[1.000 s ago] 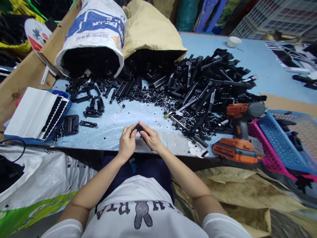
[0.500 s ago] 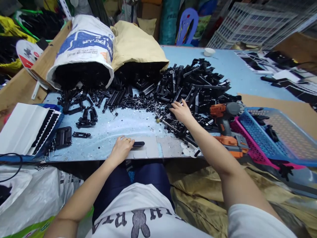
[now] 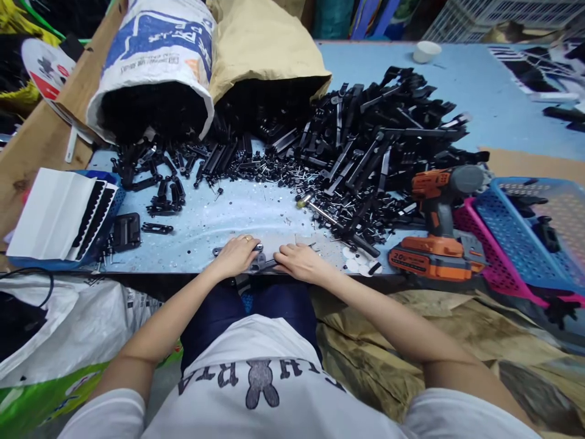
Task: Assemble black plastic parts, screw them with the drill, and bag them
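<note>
At the front edge of the blue table, my left hand (image 3: 235, 256) is closed over a small black plastic part, whose ends stick out on both sides of the fingers. My right hand (image 3: 301, 261) lies a little to the right, its fingers closed on the end of a long dark bar (image 3: 266, 264) that reaches over to my left fingertips. Whether the two pieces are joined I cannot tell. Both hands are above a pale board on the table. Beyond them lies a hammer-like tool (image 3: 326, 214) with a metal shaft, beside loose screws and a heap of black parts (image 3: 356, 140).
An orange cordless drill (image 3: 436, 238) stands at the right beside blue and pink baskets (image 3: 507, 225). Two open sacks, one white (image 3: 159, 55) and one tan (image 3: 269, 49), spill black parts at the back. A blue basket with white sheets (image 3: 50, 213) sits at the left.
My right hand has come back from the heap to the front edge, bringing a dark bar beside my left hand. The camera view has tilted down and moved closer.
</note>
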Action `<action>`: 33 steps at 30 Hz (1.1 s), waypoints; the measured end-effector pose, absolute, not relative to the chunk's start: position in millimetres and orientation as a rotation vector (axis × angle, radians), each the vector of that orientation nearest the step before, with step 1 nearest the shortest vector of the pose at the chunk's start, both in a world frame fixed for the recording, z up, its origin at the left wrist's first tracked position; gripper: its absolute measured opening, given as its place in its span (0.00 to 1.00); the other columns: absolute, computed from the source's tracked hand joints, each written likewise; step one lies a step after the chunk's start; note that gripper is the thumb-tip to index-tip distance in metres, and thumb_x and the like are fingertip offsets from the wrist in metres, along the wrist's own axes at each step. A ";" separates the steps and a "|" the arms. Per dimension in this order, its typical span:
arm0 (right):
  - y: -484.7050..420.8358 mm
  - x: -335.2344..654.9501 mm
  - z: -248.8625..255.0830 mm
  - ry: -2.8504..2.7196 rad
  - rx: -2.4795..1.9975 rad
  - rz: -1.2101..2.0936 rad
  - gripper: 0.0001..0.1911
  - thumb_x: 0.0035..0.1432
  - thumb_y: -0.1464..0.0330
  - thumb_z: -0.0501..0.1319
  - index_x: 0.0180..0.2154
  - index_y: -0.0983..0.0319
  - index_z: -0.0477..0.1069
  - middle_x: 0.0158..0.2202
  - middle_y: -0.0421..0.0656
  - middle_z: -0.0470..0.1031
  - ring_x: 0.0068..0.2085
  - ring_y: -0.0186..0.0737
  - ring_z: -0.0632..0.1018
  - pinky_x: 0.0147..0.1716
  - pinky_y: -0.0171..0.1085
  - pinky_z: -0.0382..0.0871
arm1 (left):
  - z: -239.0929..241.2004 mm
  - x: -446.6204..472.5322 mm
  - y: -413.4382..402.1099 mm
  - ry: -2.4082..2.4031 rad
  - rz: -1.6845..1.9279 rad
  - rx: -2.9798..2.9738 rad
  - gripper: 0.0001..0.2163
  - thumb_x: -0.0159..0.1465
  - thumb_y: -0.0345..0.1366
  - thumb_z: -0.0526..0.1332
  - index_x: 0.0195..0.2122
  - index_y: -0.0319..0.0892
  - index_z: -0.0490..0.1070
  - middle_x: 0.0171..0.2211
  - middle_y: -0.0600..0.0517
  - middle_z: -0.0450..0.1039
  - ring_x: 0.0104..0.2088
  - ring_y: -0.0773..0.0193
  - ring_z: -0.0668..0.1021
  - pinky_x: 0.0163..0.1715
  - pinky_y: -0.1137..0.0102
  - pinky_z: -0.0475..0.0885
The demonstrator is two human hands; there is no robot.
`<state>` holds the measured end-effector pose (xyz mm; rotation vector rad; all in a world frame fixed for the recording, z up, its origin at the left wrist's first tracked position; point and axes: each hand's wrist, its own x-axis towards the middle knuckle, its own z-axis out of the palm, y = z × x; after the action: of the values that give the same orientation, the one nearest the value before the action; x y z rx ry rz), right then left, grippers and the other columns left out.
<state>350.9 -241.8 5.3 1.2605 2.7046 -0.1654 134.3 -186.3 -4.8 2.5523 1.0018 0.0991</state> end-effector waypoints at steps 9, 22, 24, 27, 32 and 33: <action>-255.4 337.7 13.7 2.688 1.512 0.052 0.20 0.68 0.57 0.40 0.44 0.60 0.64 0.35 0.45 0.69 0.33 0.38 0.69 0.28 0.38 0.45 | -9.1 125.8 -192.2 1.023 0.317 2.549 0.31 0.52 0.59 0.60 0.48 0.41 0.61 0.45 0.44 0.69 0.45 0.52 0.73 0.43 0.62 0.66; -245.4 330.0 39.8 2.763 1.428 0.224 0.15 0.68 0.64 0.44 0.41 0.62 0.66 0.32 0.44 0.69 0.33 0.38 0.67 0.30 0.39 0.44 | -18.9 122.5 -197.5 1.007 0.595 2.558 0.21 0.57 0.52 0.59 0.43 0.42 0.63 0.38 0.48 0.72 0.39 0.58 0.76 0.34 0.67 0.69; -243.5 331.6 35.0 2.749 1.466 0.216 0.15 0.68 0.63 0.44 0.42 0.61 0.67 0.33 0.44 0.70 0.34 0.38 0.67 0.30 0.39 0.45 | -18.3 125.1 -199.6 1.051 0.559 2.534 0.20 0.58 0.52 0.59 0.43 0.42 0.63 0.39 0.48 0.72 0.40 0.58 0.76 0.35 0.67 0.70; -239.8 339.9 18.4 2.743 1.516 0.148 0.18 0.67 0.59 0.44 0.42 0.61 0.68 0.32 0.45 0.70 0.34 0.39 0.67 0.32 0.38 0.47 | -15.4 133.0 -194.9 1.077 0.389 2.502 0.22 0.57 0.52 0.60 0.46 0.42 0.63 0.41 0.47 0.72 0.43 0.56 0.75 0.39 0.65 0.70; -227.5 364.9 -8.4 2.730 1.610 -0.016 0.23 0.65 0.54 0.45 0.42 0.62 0.70 0.36 0.46 0.72 0.37 0.40 0.68 0.35 0.37 0.52 | -14.5 142.0 -123.3 1.300 0.519 2.379 0.17 0.63 0.45 0.54 0.49 0.40 0.64 0.49 0.42 0.68 0.51 0.53 0.70 0.49 0.60 0.66; -220.1 369.9 -9.8 2.733 1.641 -0.021 0.23 0.65 0.53 0.46 0.43 0.62 0.70 0.39 0.46 0.72 0.39 0.41 0.68 0.36 0.37 0.53 | -15.9 141.0 -100.9 1.517 0.633 2.275 0.14 0.65 0.42 0.51 0.47 0.40 0.65 0.47 0.41 0.69 0.50 0.53 0.70 0.50 0.58 0.65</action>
<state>369.9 -220.1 -9.8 1.6408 2.7329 -0.0207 141.0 -100.9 -15.9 2.2749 1.5174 0.6325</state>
